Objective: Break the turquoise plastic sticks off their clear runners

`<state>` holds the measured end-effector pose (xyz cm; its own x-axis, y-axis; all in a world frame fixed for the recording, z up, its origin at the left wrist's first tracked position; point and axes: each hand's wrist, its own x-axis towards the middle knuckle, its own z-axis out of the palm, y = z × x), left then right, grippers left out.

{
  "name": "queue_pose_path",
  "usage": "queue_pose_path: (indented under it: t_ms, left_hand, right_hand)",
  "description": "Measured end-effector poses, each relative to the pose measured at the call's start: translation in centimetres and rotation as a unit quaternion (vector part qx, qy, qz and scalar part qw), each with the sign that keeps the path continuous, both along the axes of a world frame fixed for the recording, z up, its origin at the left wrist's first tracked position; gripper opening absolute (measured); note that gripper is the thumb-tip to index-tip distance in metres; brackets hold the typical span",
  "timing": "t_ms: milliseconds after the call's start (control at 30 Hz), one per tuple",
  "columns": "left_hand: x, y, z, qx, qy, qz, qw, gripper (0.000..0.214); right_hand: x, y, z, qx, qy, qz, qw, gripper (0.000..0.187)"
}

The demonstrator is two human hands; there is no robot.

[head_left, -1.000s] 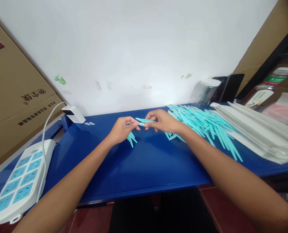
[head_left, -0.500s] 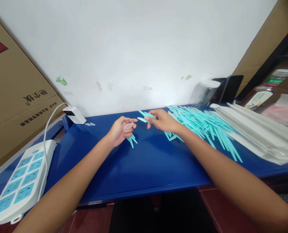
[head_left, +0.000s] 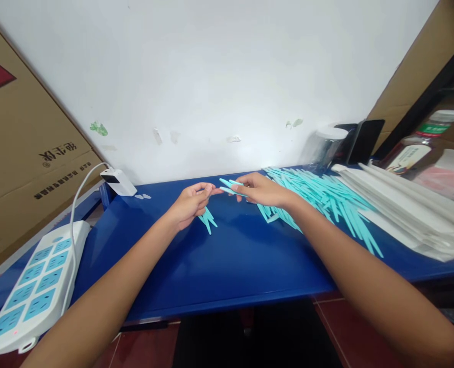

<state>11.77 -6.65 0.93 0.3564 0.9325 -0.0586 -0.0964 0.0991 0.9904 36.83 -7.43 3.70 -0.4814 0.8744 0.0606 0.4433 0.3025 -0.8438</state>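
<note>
My right hand (head_left: 263, 190) pinches a turquoise plastic tweezer (head_left: 230, 187) whose two tips point left. My left hand (head_left: 190, 204) is pinched, thumb and forefinger meeting right at those tips; whether they hold a small clear cap I cannot make out. Under my left hand lie a few more turquoise tweezers (head_left: 207, 220) on the blue table (head_left: 227, 260). A big loose pile of the same tweezers (head_left: 322, 199) spreads out to the right of my right hand.
A white power strip (head_left: 35, 289) with its cable lies at the left, next to a white charger (head_left: 117, 181) by the wall. Cardboard boxes (head_left: 23, 153) flank both sides. Stacked white sleeves (head_left: 406, 207), a clear jar (head_left: 324, 145), a phone (head_left: 364, 140) and a bottle (head_left: 418, 145) sit at the right.
My left hand, which had drawn back and opened half a second ago, has come up again and pinched at the tweezer tips. My right hand stays put.
</note>
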Motion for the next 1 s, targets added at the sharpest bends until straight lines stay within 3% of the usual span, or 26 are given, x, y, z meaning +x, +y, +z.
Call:
queue_pose_path:
  t_ms: [267, 733, 1000]
  left_hand:
    - [0.7, -0.4, 0.1, 0.036, -0.024, 0.047, 0.998, 0.04]
    - [1.1, -0.8, 0.4, 0.04, -0.051, 0.05, 0.997, 0.04]
    - [1.8, -1.6, -0.6, 0.04, -0.02, 0.05, 0.998, 0.048]
  right_hand:
    - [-0.5, -0.4, -0.1, -0.029, -0.002, 0.029, 0.999, 0.034]
    - [-0.8, -0.6, -0.1, -0.014, 0.013, 0.028, 0.999, 0.031]
    - [-2.1, -0.8, -1.6, 0.023, 0.046, 0.022, 0.998, 0.031]
